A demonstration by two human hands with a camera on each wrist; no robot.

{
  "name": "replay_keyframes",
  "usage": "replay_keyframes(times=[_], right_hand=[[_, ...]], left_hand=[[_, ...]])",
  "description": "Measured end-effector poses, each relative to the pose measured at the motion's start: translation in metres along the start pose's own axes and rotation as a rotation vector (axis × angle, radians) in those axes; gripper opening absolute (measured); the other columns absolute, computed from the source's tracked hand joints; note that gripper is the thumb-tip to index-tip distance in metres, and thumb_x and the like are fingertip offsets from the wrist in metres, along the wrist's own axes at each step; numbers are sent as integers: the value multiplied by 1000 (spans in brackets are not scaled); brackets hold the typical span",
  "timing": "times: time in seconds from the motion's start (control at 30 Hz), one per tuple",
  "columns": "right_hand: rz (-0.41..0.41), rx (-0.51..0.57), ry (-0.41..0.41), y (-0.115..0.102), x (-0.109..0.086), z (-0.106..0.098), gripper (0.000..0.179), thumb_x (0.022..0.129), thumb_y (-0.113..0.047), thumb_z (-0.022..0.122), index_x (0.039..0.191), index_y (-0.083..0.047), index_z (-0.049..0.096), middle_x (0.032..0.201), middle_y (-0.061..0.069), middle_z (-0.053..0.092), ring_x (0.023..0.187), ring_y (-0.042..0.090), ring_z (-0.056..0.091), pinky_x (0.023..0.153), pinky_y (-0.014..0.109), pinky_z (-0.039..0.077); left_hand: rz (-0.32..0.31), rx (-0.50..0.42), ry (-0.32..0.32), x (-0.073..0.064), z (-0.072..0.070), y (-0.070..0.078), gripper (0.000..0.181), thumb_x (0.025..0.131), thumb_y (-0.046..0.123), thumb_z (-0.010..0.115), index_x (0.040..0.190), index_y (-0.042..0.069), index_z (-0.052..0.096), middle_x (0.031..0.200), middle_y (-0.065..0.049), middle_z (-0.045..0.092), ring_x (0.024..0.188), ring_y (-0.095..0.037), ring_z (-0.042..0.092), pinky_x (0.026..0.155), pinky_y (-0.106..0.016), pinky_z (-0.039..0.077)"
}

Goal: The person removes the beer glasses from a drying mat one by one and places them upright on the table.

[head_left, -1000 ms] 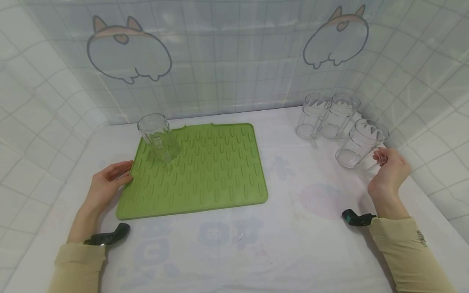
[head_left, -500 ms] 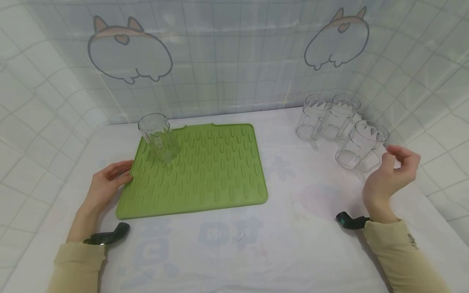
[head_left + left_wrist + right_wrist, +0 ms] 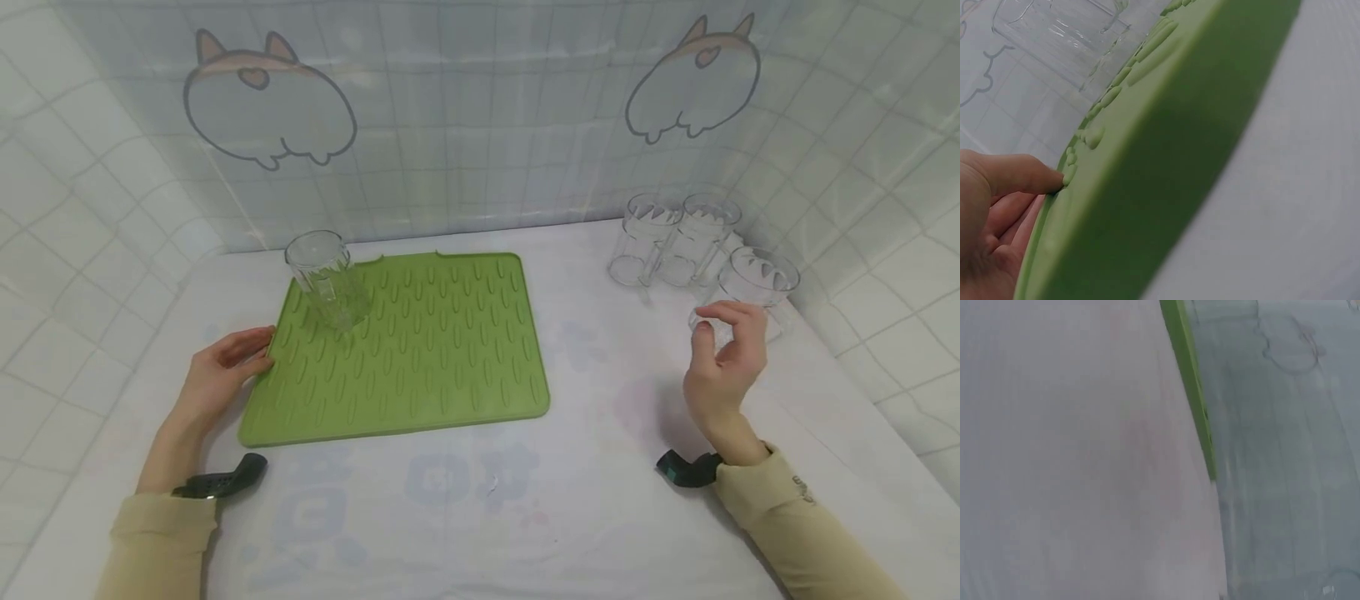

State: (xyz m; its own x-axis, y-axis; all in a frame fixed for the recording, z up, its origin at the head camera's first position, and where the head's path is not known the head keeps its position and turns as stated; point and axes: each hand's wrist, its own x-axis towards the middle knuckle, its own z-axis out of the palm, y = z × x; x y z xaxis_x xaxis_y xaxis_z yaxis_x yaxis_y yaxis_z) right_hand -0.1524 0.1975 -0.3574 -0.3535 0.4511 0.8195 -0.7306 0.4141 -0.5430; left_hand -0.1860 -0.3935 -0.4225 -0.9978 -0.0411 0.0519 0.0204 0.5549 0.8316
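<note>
My left hand (image 3: 222, 368) pinches the left edge of a green ridged silicone drying mat (image 3: 420, 350). In the left wrist view the thumb (image 3: 1029, 175) touches the mat's rim, with the fingers partly hidden beside it. A clear glass mug (image 3: 326, 279) stands upright on the mat's back left part. My right hand (image 3: 723, 367) hovers over the table at the right, fingers loosely curled with nothing in them. Behind it stands another glass mug (image 3: 761, 279), partly hidden by the hand. The right wrist view shows no fingers.
Two more clear glass mugs (image 3: 636, 242) stand close together at the back right. A white cloth (image 3: 465, 517) with faint prints covers the table. Tile-patterned sheets (image 3: 480, 125) enclose the back and both sides.
My right hand has let go of the nearest mug's handle, moved clear of it and then swung left in front of that mug. The left hand and the mugs stay in place.
</note>
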Motion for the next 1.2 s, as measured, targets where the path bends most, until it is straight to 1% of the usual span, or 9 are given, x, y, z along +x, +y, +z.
replay_keyframes(times=[0.2,0.37,0.5,0.63,0.7,0.8,0.93,1.0,1.2], right_hand=[[61,-47,-263,-14,-12,18,15,77,13,45,83,17,58,88,27,54,93,20,51,86,25,38],[110,-99,-422,-28,-22,34,17,78,16,48,88,12,61,91,26,58,94,32,52,89,22,39],[146,-97,-509,-34,-28,49,17,79,16,51,90,9,63,93,23,60,96,35,52,89,23,39],[163,-83,-587,-24,-38,65,17,83,10,54,94,2,65,96,15,63,97,28,54,87,29,42],[169,-81,-636,-19,-43,73,17,86,5,55,96,-2,66,97,10,63,96,23,55,87,30,44],[204,-38,-712,-26,-46,86,17,87,4,54,98,-2,66,98,10,64,95,24,56,88,39,47],[251,-22,-814,-30,-51,101,17,88,2,54,101,-2,65,98,9,64,95,23,57,91,42,48],[266,-29,-859,-22,-58,107,17,89,-4,55,104,-6,65,99,4,63,97,17,57,91,40,48],[380,-10,-936,-31,-63,125,18,91,-14,56,106,-8,64,101,2,62,98,17,55,92,48,47]], left_hand=[[7,-51,-41,1,-3,-1,54,91,18,63,138,4,43,142,-10,46,113,7,49,87,-4,44],[-16,-62,-67,2,-5,0,54,92,20,62,139,5,41,143,-12,44,113,9,48,87,-4,44],[-27,-51,-70,2,-6,0,55,91,21,63,139,5,42,142,-8,46,111,10,48,86,-4,44],[-27,-49,-71,1,-7,1,55,90,22,64,138,4,43,141,-6,47,110,12,48,86,-4,44],[-27,-55,-74,2,-7,1,55,90,22,64,139,4,43,141,-7,47,110,12,48,86,-4,44],[-27,-56,-75,2,-7,1,56,90,22,64,139,4,43,142,-10,46,110,12,48,86,-4,45],[-27,-50,-69,1,-6,3,55,90,22,64,138,5,43,141,-11,47,109,12,49,86,-4,45],[-25,-45,-68,1,-6,3,55,90,22,64,138,5,44,141,-10,47,109,11,49,85,-4,45],[-32,-49,-76,1,-6,4,56,91,23,63,139,5,42,143,-14,43,112,8,48,86,-4,44]])
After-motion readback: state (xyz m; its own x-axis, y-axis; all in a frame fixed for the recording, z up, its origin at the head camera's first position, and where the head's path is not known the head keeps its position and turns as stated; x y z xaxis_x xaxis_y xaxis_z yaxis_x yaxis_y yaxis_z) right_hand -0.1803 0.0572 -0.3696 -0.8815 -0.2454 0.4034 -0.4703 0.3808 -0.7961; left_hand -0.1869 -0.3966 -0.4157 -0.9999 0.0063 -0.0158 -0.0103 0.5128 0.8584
